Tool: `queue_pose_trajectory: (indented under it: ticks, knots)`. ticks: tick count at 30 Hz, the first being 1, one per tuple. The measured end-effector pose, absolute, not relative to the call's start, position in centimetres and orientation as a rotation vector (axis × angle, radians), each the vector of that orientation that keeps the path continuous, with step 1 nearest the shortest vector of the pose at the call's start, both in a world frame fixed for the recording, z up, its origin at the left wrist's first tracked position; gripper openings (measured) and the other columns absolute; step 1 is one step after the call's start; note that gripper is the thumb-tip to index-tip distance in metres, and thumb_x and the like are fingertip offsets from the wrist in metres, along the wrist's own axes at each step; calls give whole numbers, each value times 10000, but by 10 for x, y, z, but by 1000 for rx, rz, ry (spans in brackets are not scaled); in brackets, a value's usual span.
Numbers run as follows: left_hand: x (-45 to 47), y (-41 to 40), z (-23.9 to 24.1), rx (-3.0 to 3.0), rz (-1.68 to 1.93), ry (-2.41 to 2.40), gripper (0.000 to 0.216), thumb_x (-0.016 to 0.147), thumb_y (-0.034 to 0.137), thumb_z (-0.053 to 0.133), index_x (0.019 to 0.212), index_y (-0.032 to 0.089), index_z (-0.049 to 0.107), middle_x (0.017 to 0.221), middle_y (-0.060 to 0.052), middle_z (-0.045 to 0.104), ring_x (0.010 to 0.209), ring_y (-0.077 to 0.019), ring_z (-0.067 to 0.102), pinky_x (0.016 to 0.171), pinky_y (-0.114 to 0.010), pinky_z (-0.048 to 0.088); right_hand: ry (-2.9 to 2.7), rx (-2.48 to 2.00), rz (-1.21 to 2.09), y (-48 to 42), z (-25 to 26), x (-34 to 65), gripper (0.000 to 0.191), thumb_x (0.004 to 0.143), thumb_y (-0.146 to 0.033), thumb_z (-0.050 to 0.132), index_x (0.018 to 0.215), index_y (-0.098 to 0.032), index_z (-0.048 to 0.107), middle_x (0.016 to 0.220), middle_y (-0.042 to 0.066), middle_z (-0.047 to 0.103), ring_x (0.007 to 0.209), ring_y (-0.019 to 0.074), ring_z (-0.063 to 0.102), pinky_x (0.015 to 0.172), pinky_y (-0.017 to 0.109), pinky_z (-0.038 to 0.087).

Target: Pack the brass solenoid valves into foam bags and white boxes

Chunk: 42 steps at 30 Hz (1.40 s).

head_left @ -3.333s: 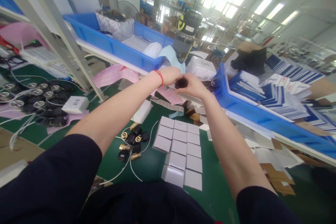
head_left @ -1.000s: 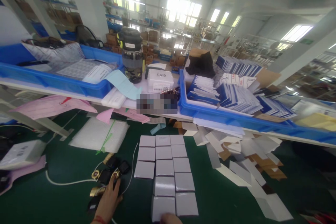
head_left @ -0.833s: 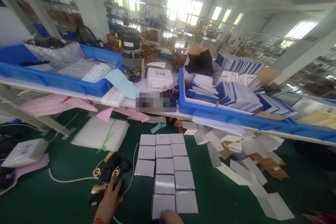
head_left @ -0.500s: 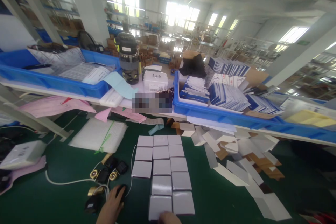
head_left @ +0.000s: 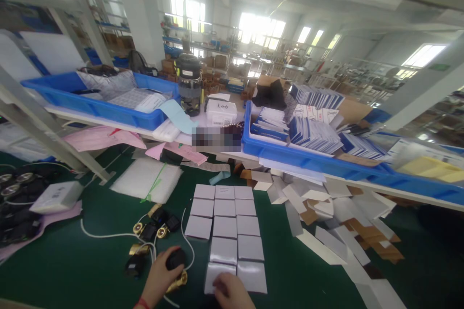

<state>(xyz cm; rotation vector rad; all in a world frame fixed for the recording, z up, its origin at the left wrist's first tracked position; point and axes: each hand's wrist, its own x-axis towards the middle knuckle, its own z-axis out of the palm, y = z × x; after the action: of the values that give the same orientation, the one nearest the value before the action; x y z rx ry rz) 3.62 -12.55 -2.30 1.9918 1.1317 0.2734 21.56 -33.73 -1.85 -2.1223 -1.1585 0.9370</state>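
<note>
My left hand point(head_left: 161, 274) is closed around the black housing point(head_left: 175, 259) of a motorised valve. Its brass body point(head_left: 177, 281) sticks out below my fingers, and a white cable point(head_left: 191, 253) runs close by. Just left of that hand lie several similar valves with black housings point(head_left: 148, 231) and brass fittings. My right hand point(head_left: 232, 290) overlaps the nearest left white box point(head_left: 213, 271) in a block of flat white boxes. Its fingers are curled together; whether they grip anything is hidden.
Loose unfolded white cartons point(head_left: 329, 241) lie on the green table at right. A foam sheet stack point(head_left: 147, 178) sits behind the valves. Above, a shelf carries a blue tray point(head_left: 145, 118) and a blue bin point(head_left: 250, 142) of booklets. More valves point(head_left: 21, 212) lie far left.
My left hand has taken hold of a valve, whose brass body now shows below it. My right hand has come further into view over the nearest box. The whole view has shifted.
</note>
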Motion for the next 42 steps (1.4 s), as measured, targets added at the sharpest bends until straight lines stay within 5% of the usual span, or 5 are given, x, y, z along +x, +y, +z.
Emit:
queue_pose_trajectory:
  ticks: [6, 11, 18, 33, 42]
  knots:
    - [60, -153, 117, 1936, 638, 812, 423, 735, 384, 708, 1118, 206, 721, 1137, -110, 730, 1084, -314, 678, 992, -466, 546, -1165, -1591, 529, -305, 90, 204, 365, 884, -235, 548, 1245, -221, 605, 1217, 114, 638, 1161, 266, 592, 1027, 443, 495]
    - [75, -179, 192, 1895, 820, 709, 399, 707, 319, 749, 1084, 200, 689, 1107, -94, 714, 1058, -290, 668, 958, -432, 556, -953, -1376, 831, -291, 149, 183, 949, 707, -295, 801, 1517, -211, 315, 1470, 146, 522, 1327, 314, 535, 1137, 486, 448]
    - [68, -207, 226, 1843, 833, 566, 620, 703, 196, 776, 1281, 215, 554, 1270, -105, 644, 1159, -275, 626, 1034, -403, 515, -854, -1271, 782, -293, 164, 164, 479, 785, -504, 749, 1154, -216, 646, 1146, 116, 703, 1017, 322, 673, 922, 454, 569]
    - [53, -220, 234, 2000, 827, 254, 881, 708, 693, 809, 1459, 393, 458, 1401, -56, 588, 1328, -304, 525, 1112, -395, 478, -748, -1044, 929, -317, 188, 173, 672, 762, -677, 769, 1244, -227, 637, 1227, 139, 672, 1130, 342, 635, 1014, 505, 529]
    - [64, -225, 250, 2042, 751, 105, 738, 649, 425, 957, 1290, 355, 597, 1190, -16, 698, 1089, -244, 651, 1023, -335, 505, -863, -1147, 1017, -312, 210, 194, 434, 812, -620, 692, 925, -204, 747, 940, 99, 718, 1013, 332, 655, 965, 496, 558]
